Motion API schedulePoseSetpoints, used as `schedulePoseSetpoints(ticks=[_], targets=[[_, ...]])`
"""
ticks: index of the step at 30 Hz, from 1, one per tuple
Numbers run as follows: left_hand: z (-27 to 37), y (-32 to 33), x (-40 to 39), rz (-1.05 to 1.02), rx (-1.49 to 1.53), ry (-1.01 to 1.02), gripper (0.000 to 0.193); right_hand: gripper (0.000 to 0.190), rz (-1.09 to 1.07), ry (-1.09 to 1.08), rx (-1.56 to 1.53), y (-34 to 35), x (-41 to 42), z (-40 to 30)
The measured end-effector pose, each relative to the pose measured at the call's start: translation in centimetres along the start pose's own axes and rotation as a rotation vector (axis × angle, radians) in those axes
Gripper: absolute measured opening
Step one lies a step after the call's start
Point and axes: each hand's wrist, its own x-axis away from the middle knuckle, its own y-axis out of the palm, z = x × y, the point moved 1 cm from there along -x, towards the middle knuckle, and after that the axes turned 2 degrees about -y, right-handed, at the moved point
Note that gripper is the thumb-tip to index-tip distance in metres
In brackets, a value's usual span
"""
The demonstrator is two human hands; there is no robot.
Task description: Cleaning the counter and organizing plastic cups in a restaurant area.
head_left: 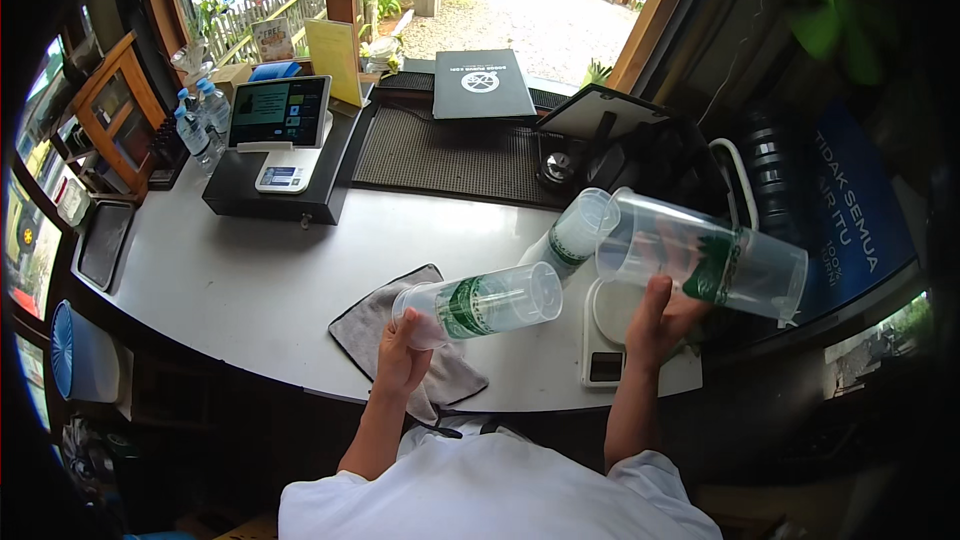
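Note:
My left hand (406, 351) grips a clear plastic cup (480, 306) with a green print near its rim. That cup lies on its side in the air, base to the right, above a grey cloth (375, 315) on the counter. In my right hand (664, 319) is another clear plastic cup (667, 240), tilted with its wide mouth to the left; my fingers show through its wall. Between the two, a stack of similar cups (574, 232) stands on the counter, its lower part partly hidden by the left cup. A white kitchen scale (606, 367) sits beneath my right hand.
A tablet on a stand (279, 112) rests on a black cash drawer (274, 191) at the back left. Water bottles (196, 139) stand beside it. Behind the counter (247, 270) lie a black bar mat (450, 154) and a dark menu board (484, 86). A metal tamper-like tool (557, 167) is at right.

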Motion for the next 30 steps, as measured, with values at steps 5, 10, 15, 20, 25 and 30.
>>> schedulePoseSetpoints(ticks=[5, 10, 15, 20, 25, 30], targets=[[-0.9, -1.2, -0.1, 0.024, -0.005, -0.017, 0.041, 0.090, -0.047, -0.063, 0.139, 1.9, -4.5, 2.3], [-0.9, -1.5, 0.3, 0.084, 0.012, -0.014, 0.033, 0.093, -0.320, 0.165, 0.360, 2.0, -1.5, 5.6], [-0.5, -0.4, 0.4, 0.089, -0.013, 0.044, 0.028, 0.098, -0.158, -0.108, 0.589, 1.6, 4.1, 7.0], [-1.4, 1.3, 0.5, -0.009, -0.238, 0.046, 0.016, 0.116, -0.121, 0.132, -0.139, 5.2, 13.8, 4.0], [-3.0, 1.8, 0.6, -0.101, -0.248, 0.011, 0.031, 0.103, -0.218, 0.577, -0.091, 3.8, 15.8, 4.1], [-2.3, 1.0, -0.3, 0.043, -0.064, -0.054, 0.037, 0.099, -0.025, 0.054, -0.158, 1.1, 7.1, 1.2]])
